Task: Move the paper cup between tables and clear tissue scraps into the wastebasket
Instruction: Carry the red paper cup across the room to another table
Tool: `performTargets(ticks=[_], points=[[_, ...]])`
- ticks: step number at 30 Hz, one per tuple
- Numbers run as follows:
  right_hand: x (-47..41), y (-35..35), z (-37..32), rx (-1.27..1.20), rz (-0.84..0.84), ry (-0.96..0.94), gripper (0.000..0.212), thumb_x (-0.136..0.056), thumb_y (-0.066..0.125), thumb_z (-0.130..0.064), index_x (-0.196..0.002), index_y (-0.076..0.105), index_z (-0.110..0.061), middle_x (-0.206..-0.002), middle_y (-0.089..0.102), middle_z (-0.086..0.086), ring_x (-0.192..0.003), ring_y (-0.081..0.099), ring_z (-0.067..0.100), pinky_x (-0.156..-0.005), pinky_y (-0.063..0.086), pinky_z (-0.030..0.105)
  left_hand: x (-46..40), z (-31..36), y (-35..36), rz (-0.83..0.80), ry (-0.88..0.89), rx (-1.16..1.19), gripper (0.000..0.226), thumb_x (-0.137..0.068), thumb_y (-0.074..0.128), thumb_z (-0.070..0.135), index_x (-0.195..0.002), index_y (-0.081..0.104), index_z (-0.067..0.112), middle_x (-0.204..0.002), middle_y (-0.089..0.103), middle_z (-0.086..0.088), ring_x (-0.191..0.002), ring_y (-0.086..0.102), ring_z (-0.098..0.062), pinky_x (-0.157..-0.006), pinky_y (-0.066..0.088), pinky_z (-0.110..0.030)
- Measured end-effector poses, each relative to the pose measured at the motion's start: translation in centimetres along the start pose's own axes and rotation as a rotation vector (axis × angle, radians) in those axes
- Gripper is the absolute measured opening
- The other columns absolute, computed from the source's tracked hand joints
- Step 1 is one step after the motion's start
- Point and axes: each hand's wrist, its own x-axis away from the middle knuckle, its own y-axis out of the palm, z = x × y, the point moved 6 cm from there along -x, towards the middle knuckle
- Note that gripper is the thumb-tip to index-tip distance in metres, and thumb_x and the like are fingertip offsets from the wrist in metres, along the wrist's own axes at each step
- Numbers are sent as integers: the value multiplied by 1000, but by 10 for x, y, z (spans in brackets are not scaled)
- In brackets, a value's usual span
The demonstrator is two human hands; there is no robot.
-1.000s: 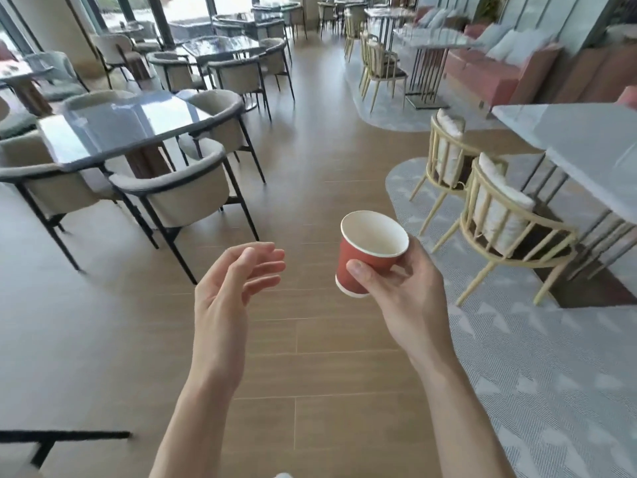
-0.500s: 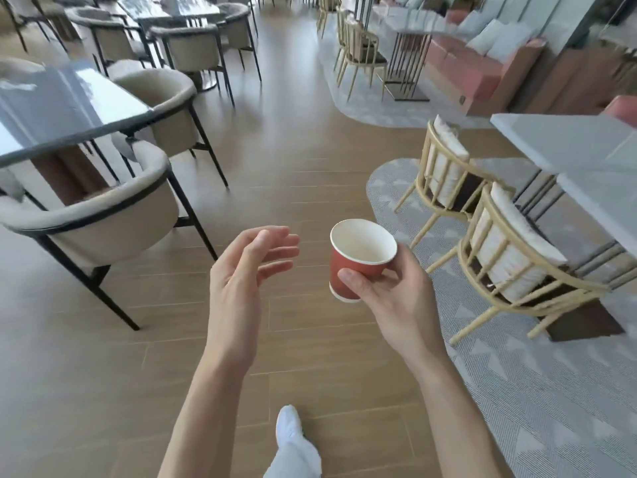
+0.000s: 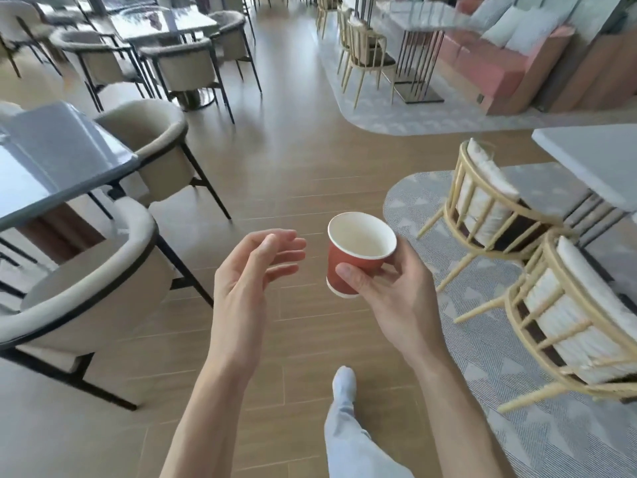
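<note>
Above the wood floor [image 3: 275,160] | right hand [image 3: 389,291] grips upright, seemingly empty paper cup [image 3: 358,257] | left hand [image 3: 248,281] fingers loosely spread

Both forearms are bare to the lower edge of the view, with no sleeves, watch or rings showing on the left hand [image 3: 248,288] or right hand [image 3: 389,294]; one leg [image 3: 348,439] wears pale blue-grey trousers and matching pale footwear [image 3: 343,381]

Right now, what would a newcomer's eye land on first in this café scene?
The red paper cup, empty and held upright in the right hand at the centre. Beside it the left hand hangs open, holding nothing. A glossy grey table with padded chairs stands left; gold-framed chairs sit on a patterned rug at right.
</note>
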Motion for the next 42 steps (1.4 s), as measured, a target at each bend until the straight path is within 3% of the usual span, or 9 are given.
performTargets(ticks=[6,10,12,17,20,26,30,35,42], points=[[-157,39,25,-48,-53,-16,64,-69,88,-46,-125,63,-28,-115,75,-9,-108,72,14,-97,57,48,-153,-27,20,39,19,-28,36,-90,57,42,-101,76,14,-105,78,-11,-104,74,-28,-90,55,-40],[-275,54,19,-36,-103,-56,55,-75,91,-32,-123,64,-32,-111,74,-19,-103,71,5,-89,56,26,-266,-28,52,32,46,-22,31,-97,51,29,-102,75,9,-105,78,-13,-105,74,-30,-90,56,-43],[-331,54,14,-41,-91,-72,54,-75,92,-31,-122,65,-32,-110,74,-20,-102,71,4,-86,55,22,-319,-23,64,39,71,-4,30,-98,51,29,-99,76,13,-104,78,-13,-105,74,-30,-89,55,-42],[-443,58,21,-22,-72,-62,57,-68,87,-45,-119,64,-34,-111,74,-18,-102,72,6,-89,58,31,-427,-35,78,78,68,18,30,-97,50,28,-100,76,13,-105,78,-13,-105,74,-30,-93,54,-45],[-508,63,41,-4,-53,-48,57,-70,89,-41,-121,65,-31,-112,75,-13,-104,73,8,-92,59,36,-493,-57,85,83,48,23,31,-97,50,28,-101,75,11,-105,78,-12,-105,73,-31,-92,54,-43],[-651,96,84,41,-49,-23,55,-74,92,-38,-121,64,-32,-113,75,-15,-104,72,7,-90,59,30,-655,-105,81,120,14,66,29,-95,53,31,-92,79,19,-104,78,-14,-104,73,-32,-89,53,-42],[-774,126,90,59,-50,-26,54,-74,91,-33,-120,64,-29,-113,75,-10,-106,72,11,-95,58,40,-786,-112,91,100,31,93,29,-84,60,43,-90,80,23,-103,78,-14,-103,74,-32,-88,54,-41],[-906,160,73,43,-33,-70,62,-69,91,-48,-122,64,-33,-112,74,-18,-105,71,5,-88,56,21,-923,-101,113,40,68,84,30,-85,58,44,-91,79,24,-104,78,-13,-104,74,-31,-88,55,-40],[-1051,199,102,16,-40,-39,55,-72,89,-40,-121,63,-35,-112,74,-20,-104,70,1,-84,53,16,-1066,-130,115,46,30,73,34,-84,60,44,-94,78,17,-104,78,-14,-102,74,-31,-89,53,-42]])
